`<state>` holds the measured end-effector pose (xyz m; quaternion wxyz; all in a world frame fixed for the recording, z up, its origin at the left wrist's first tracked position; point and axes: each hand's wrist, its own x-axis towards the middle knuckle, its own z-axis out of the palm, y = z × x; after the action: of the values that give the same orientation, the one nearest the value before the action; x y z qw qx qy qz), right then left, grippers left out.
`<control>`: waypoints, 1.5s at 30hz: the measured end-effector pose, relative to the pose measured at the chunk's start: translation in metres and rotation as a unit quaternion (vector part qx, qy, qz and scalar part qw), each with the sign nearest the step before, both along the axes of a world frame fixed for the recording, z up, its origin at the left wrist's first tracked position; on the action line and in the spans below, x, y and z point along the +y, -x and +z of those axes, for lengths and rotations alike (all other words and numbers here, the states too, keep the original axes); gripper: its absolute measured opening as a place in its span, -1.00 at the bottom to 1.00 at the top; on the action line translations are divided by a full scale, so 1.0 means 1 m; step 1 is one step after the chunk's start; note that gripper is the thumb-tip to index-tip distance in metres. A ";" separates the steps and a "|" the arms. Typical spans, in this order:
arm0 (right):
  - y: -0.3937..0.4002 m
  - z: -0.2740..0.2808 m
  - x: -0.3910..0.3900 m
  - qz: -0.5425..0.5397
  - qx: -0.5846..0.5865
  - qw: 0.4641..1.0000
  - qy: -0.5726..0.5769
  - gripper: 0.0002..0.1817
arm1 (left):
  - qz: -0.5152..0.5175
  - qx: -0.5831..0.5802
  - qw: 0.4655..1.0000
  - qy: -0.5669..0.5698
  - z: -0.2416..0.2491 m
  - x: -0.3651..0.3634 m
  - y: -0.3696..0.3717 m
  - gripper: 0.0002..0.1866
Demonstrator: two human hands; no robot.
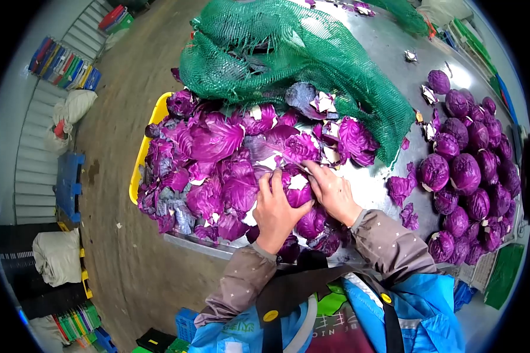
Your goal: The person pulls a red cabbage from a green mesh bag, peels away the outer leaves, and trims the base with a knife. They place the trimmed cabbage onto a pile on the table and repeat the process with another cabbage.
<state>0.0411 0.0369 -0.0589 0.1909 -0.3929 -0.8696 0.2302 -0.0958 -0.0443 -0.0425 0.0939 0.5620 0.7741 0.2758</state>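
Note:
My left hand [278,207] is curled around a red cabbage [298,187] with a pale cut stem, thumb on the near side. On its right, my right hand [334,194] is closed, and a thin blade-like tool [294,165] shows at its fingertips, though its handle is hidden. Both hands are close together over a heap of loose purple cabbage leaves [218,141] and white stem pieces. A yellow crate [142,154] is at the heap's left side, its rim partly covered by leaves.
Green mesh netting [300,53] drapes over the far side of the heap. Many trimmed red cabbages [465,173] are piled on the metal table [359,176] to the right. A blue pallet [69,185] and stacked folded crates [65,65] stand along the left wall.

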 end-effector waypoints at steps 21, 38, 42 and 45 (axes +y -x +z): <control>-0.036 0.005 0.025 -0.122 -0.033 0.984 0.125 -0.55 | -0.061 -0.214 0.973 -0.067 -0.016 -0.018 0.008 -0.20; 0.008 0.029 0.006 0.029 0.092 0.989 0.112 -0.63 | -0.042 -0.176 0.983 -0.015 -0.022 -0.020 0.006 0.01; 0.008 0.043 0.005 0.046 -0.028 0.993 0.105 -0.55 | -0.063 -0.151 0.986 -0.016 -0.019 -0.017 0.006 0.05; 0.011 0.039 0.012 0.073 -0.048 0.995 0.054 -0.59 | -0.069 -0.158 0.985 -0.007 -0.017 -0.016 0.008 0.07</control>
<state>0.0303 0.0485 -0.0202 0.1101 -0.3484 -0.8905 0.2711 -0.1034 -0.0601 -0.0595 0.2295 0.5643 0.7068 0.3596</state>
